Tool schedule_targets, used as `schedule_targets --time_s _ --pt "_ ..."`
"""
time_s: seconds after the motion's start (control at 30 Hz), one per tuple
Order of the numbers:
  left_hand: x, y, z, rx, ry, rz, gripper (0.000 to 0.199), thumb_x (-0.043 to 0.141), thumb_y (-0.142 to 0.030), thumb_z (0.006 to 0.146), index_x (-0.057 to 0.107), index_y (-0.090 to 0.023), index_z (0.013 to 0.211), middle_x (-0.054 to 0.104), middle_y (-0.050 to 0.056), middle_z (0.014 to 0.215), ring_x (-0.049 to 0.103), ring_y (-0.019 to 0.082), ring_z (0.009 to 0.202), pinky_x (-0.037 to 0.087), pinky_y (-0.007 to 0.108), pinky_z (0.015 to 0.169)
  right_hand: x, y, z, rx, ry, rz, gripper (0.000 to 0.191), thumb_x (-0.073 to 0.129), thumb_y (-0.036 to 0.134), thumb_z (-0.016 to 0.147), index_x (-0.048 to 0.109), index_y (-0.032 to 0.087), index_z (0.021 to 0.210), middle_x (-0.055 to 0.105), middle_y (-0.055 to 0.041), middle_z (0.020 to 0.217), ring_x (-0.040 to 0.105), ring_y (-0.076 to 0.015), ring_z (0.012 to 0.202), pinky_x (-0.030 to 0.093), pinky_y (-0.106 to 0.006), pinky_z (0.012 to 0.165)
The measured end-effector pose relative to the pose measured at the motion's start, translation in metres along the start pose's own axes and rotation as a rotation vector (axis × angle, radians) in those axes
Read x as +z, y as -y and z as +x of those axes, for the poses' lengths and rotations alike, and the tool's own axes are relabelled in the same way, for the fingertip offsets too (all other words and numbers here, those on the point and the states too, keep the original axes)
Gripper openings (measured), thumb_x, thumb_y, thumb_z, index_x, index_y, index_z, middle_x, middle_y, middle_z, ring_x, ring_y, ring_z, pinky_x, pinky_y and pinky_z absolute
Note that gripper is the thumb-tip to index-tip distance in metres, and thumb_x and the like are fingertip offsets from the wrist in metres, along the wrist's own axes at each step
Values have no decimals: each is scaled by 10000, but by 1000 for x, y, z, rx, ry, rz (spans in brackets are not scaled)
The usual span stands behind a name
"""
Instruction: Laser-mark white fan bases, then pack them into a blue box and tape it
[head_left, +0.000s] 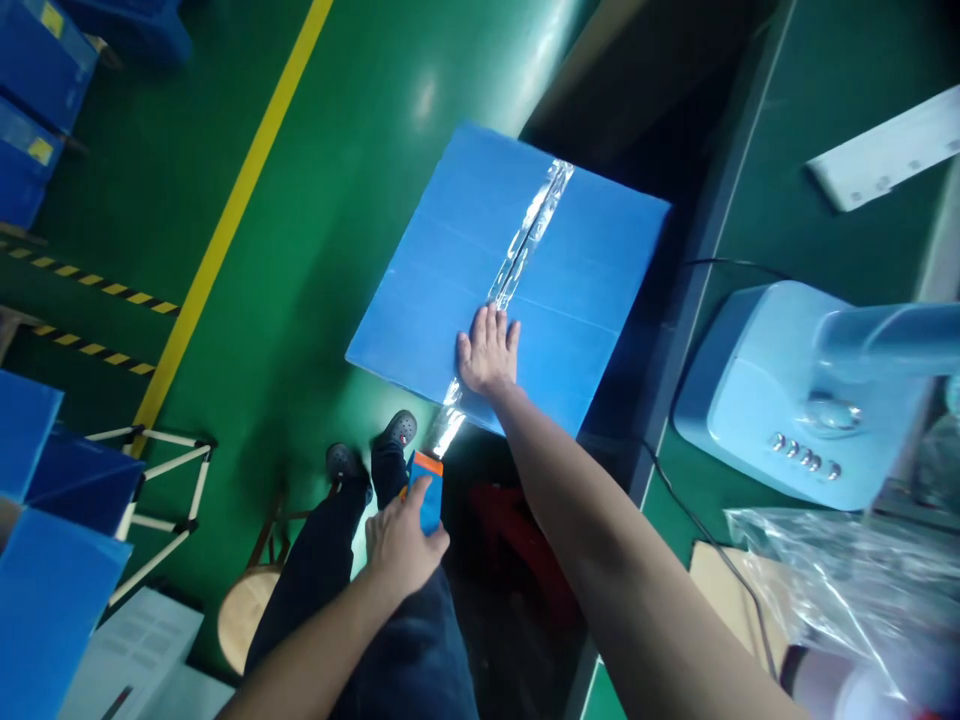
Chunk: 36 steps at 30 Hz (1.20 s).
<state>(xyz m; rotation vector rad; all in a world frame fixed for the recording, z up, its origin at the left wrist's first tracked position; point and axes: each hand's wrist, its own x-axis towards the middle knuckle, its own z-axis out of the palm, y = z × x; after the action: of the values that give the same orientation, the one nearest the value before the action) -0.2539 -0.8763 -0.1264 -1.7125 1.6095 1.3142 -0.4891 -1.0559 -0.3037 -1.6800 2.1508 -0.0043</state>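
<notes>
A blue box (577, 280) shows its top, with a strip of clear shiny tape (531, 228) along the middle. My right hand (491, 350) lies flat over the lower part of the tape, fingers slightly spread. Just below the box's near edge, my left hand (405, 540) grips a blue and orange tape dispenser (429, 492). A length of tape runs from the dispenser to the box edge.
At the right, a green table (810, 240) holds a light blue fan base (780, 400), a white strip (885, 150), a cable and clear plastic wrap (847, 580). Blue boxes (67, 590), a white frame (172, 437) and a round stool (247, 615) stand at the left.
</notes>
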Motion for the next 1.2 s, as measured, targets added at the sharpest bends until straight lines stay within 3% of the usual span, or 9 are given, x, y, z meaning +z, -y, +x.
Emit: schedule_targets --time_s 0.1,0.2,0.4,0.6,0.77,0.93,1.03,1.2 --pt "-6 -8 35 -1 19 -4 741 716 -393 926 490 -398 1632 816 97 1254 770 348 1156 570 479 1008 3 3 -13 13 -10 -7 800 125 510 1139 159 -11 1745 97 -210 1832 54 -366 1709 9 -672 1366" --pt "-12 -16 64 25 23 -19 733 723 -376 905 513 -389 1608 816 103 1275 774 360 1161 575 488 1013 5 10 -43 -24 4 -36 793 118 496 1145 161 -24 1741 103 -221 1828 63 -376 1707 25 -670 1369" --pt "-12 -29 96 68 -32 2 738 735 -388 890 529 -343 1597 814 145 1258 769 387 1185 578 502 1006 4 15 -100 -175 42 -70 757 135 458 1158 123 -16 1748 110 -223 1826 24 -360 1710 58 -654 1381" --pt "-9 -50 112 64 -61 -66 595 727 -422 877 620 -309 1451 825 133 1234 780 384 1152 579 495 995 6 9 -103 -214 25 -83 737 183 422 1162 114 -16 1750 127 -231 1820 44 -369 1709 66 -658 1384" --pt "7 -69 123 19 -73 -64 470 718 -451 907 669 -239 1324 811 169 1217 766 367 1162 576 462 998 9 4 -105 -228 -2 -75 738 222 422 1170 19 34 1764 118 -228 1821 53 -371 1708 84 -678 1376" --pt "30 -72 147 -55 2 -76 510 693 -377 938 635 -195 1411 802 193 1210 764 366 1164 589 462 987 8 1 -108 -242 0 -52 719 216 424 1183 99 2 1753 179 -259 1807 68 -378 1705 106 -699 1360" --pt "36 -64 137 -41 -61 -119 596 729 -370 905 586 -226 1465 799 164 1203 765 362 1143 596 468 981 7 0 -110 -256 -23 -51 724 216 431 1184 157 -34 1736 193 -282 1797 80 -386 1703 106 -689 1359" --pt "28 -65 74 -4 -140 -134 590 713 -393 909 570 -325 1477 779 116 1172 758 340 1095 601 460 955 7 -3 -109 -249 22 -15 745 196 462 1181 142 -25 1742 183 -283 1800 77 -388 1703 89 -696 1354"
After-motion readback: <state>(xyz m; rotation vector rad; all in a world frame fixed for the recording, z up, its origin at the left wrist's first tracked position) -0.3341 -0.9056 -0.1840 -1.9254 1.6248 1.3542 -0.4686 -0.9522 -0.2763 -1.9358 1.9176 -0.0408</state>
